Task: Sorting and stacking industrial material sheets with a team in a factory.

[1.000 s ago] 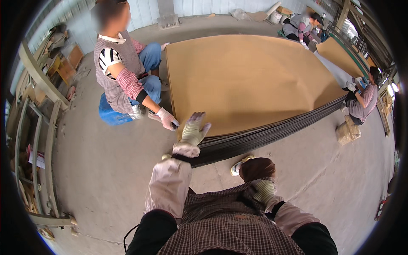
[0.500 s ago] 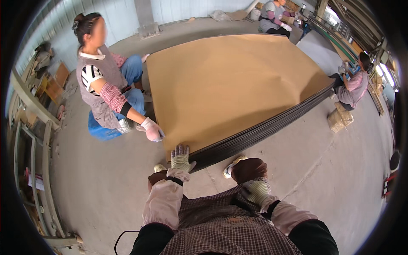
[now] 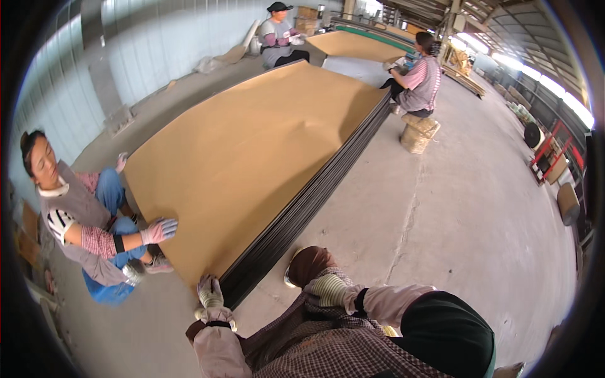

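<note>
A tall stack of large sheets, brown on top [image 3: 246, 157] with dark layered edges [image 3: 302, 195], stretches away in front of me. My left hand [image 3: 210, 295], in a striped knit glove, lies on the stack's near corner with its fingers stretched out along the top sheet. My right hand [image 3: 328, 290], gloved the same way, rests on my lap by the right knee, over the checked apron [image 3: 340, 343]. Its fingertips are hidden. At the left, a seated co-worker's gloved hand [image 3: 159, 230] presses flat on the brown sheet; their other hand [image 3: 121, 162] is by its far-left edge.
Two more seated people, one [image 3: 277, 38] at the back and one [image 3: 421, 79] on a wrapped block [image 3: 418, 133], flank the stack's far end. Another brown sheet [image 3: 359, 46] lies beyond. A red hand truck [image 3: 554, 151] stands at the far right on the concrete floor [image 3: 466, 220].
My view has swung to the right, showing more of the far end. The left co-worker's near hand has moved from the sheet's edge onto its top. My hands keep roughly their places.
</note>
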The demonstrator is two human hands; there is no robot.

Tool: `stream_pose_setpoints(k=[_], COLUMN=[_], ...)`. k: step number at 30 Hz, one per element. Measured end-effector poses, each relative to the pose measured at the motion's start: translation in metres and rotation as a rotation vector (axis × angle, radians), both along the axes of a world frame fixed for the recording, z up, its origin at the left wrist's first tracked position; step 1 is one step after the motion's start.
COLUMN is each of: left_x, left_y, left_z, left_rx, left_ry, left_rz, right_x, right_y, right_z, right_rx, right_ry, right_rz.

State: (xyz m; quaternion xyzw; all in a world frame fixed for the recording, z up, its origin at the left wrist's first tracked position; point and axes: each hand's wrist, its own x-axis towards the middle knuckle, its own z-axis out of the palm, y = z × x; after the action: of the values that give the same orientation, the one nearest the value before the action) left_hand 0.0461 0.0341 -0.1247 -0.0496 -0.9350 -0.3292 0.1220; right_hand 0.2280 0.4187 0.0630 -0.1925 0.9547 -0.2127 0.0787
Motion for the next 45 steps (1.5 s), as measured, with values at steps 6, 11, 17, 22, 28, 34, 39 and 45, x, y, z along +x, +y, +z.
stream_pose_setpoints(k=[6, 11, 17, 22, 28, 34, 39, 45], left_x=[0.001, 0.006, 0.01, -0.004, -0.017, -0.026, 0.004, 0.008], left_y=[0.022, 0.014, 0.01, -0.014, -0.01, -0.029, 0.004, 0.029], left_z=[0.018, 0.015, 0.015, -0.013, -0.031, -0.105, -0.002, 0.054], left_rx=[-0.051, -0.015, 0.063, 0.39, 0.885, 0.844, 0.069, -0.247], left_ry=[-0.042, -0.041, -0.053, -0.136, -0.395, -0.217, -0.176, -0.313], left_rz=[-0.041, -0.043, -0.087, -0.107, 0.077, -0.025, -0.152, -0.273], right_x=[0.01, 0.012, 0.012, 0.006, 0.014, 0.009, 0.011, 0.021], right_y=[0.01, 0.004, 0.002, 0.0, 0.009, 0.003, 0.008, 0.018], right_z=[-0.035, -0.027, -0.019, -0.046, -0.039, -0.052, -0.056, -0.054], right_rx=[-0.054, -0.016, -0.076, -0.048, -0.023, -0.091, -0.096, -0.061], right_ry=[0.049, -0.004, -0.011, 0.008, 0.001, 0.039, 0.003, 0.014], right_rz=[-0.018, -0.047, -0.074, -0.035, -0.03, -0.054, -0.057, -0.081])
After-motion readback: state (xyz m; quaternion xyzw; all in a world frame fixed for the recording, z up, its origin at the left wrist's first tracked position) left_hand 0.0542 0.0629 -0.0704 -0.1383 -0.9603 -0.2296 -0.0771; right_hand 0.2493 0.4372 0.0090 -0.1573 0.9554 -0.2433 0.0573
